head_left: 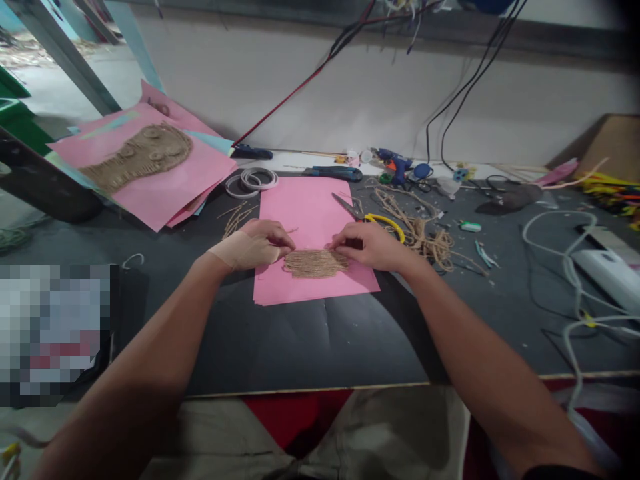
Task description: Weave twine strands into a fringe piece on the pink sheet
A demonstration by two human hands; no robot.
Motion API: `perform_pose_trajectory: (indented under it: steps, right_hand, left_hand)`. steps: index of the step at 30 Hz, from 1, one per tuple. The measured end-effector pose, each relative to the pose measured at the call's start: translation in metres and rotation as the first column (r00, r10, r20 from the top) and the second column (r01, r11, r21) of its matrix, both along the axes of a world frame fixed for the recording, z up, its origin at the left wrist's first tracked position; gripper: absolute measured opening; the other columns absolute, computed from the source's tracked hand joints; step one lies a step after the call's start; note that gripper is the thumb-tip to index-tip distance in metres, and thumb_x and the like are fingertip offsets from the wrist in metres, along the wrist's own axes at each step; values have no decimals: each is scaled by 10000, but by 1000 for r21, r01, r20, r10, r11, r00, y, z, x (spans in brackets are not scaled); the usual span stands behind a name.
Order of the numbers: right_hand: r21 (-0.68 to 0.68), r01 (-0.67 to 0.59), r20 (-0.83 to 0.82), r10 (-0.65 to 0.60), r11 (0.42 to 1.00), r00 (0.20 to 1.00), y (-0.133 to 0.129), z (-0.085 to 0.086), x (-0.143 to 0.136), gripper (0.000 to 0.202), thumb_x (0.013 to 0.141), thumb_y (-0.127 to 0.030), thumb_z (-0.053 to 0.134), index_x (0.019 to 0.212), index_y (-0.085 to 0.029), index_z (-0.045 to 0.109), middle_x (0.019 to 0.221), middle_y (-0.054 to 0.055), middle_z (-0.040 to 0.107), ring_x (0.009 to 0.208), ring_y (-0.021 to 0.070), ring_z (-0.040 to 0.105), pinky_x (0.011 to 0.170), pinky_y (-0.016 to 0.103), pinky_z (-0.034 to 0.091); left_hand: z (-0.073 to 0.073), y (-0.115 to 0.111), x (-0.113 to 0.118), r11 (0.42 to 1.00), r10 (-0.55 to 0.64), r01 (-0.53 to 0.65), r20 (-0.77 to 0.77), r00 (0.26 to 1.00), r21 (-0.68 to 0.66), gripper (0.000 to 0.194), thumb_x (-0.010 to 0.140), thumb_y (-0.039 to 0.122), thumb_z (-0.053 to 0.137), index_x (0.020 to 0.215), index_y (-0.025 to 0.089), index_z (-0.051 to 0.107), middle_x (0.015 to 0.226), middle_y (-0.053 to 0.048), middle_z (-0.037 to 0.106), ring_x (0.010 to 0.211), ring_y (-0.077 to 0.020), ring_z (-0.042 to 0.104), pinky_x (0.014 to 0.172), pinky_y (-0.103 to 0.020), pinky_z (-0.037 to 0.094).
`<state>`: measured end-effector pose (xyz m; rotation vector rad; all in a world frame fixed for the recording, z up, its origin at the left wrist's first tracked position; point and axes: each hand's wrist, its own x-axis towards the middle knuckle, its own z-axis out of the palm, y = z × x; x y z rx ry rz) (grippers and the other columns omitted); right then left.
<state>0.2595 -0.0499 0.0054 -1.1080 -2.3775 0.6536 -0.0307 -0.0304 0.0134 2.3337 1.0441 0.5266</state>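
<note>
Rows of brown twine lie side by side on a pink sheet. At the left end of the top row, my left hand pinches a strand of twine between thumb and fingers. My right hand is closed in a pinch on the twine at the right end. A light band wraps my left wrist. Scissors with yellow handles lie open just behind my right hand. A tangled bundle of loose twine is to the right, and cut pieces are left of the sheet.
Stacked pink sheets with a twine shape rest at the back left. White rings, a blue cutter and a blue glue gun lie along the back. A pale cable loops at the right, beside a white device.
</note>
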Motion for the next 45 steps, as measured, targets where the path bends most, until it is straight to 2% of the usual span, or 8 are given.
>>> perform_pose_trajectory:
  steps: [10, 17, 28, 45]
  right_hand:
    - [2, -15, 15, 15, 1000, 1000, 1, 0, 1, 164, 874, -168, 659, 982, -205, 776, 938, 56, 767, 837, 176, 689, 766, 303, 504]
    - [-16, -4, 13, 4, 1000, 1000, 0, 0, 1, 162, 886, -175, 654, 991, -209, 773, 948, 59, 763, 809, 170, 675, 730, 302, 498]
    - [22, -24, 36, 23, 999, 999, -1, 2, 0, 191, 876, -148, 643, 1001, -201, 778, 925, 60, 752, 801, 164, 657, 721, 295, 475]
    - [28, -28, 46, 26, 999, 999, 0, 2, 2, 183, 863, -137, 650, 987, -205, 766, 947, 55, 765, 837, 177, 679, 759, 307, 498]
  left_hand:
    - [8, -3, -2, 996, 8, -10, -26, 1000, -90, 297, 739, 142, 549, 882, 196, 804, 963, -47, 760, 872, -178, 673, 837, -300, 534]
    - [8, -5, -3, 989, 42, -48, -49, 998, -137, 293, 754, 114, 556, 905, 198, 793, 952, -44, 768, 822, -165, 668, 777, -296, 523]
    - [4, -3, -4, 999, -50, 51, -29, 998, 8, 318, 746, 54, 560, 887, 207, 799, 936, -34, 769, 846, -153, 669, 782, -283, 508]
    - [6, -3, -4, 998, -55, 54, -74, 996, -10, 360, 716, 50, 548, 926, 195, 803, 951, -40, 757, 837, -150, 657, 763, -271, 497]
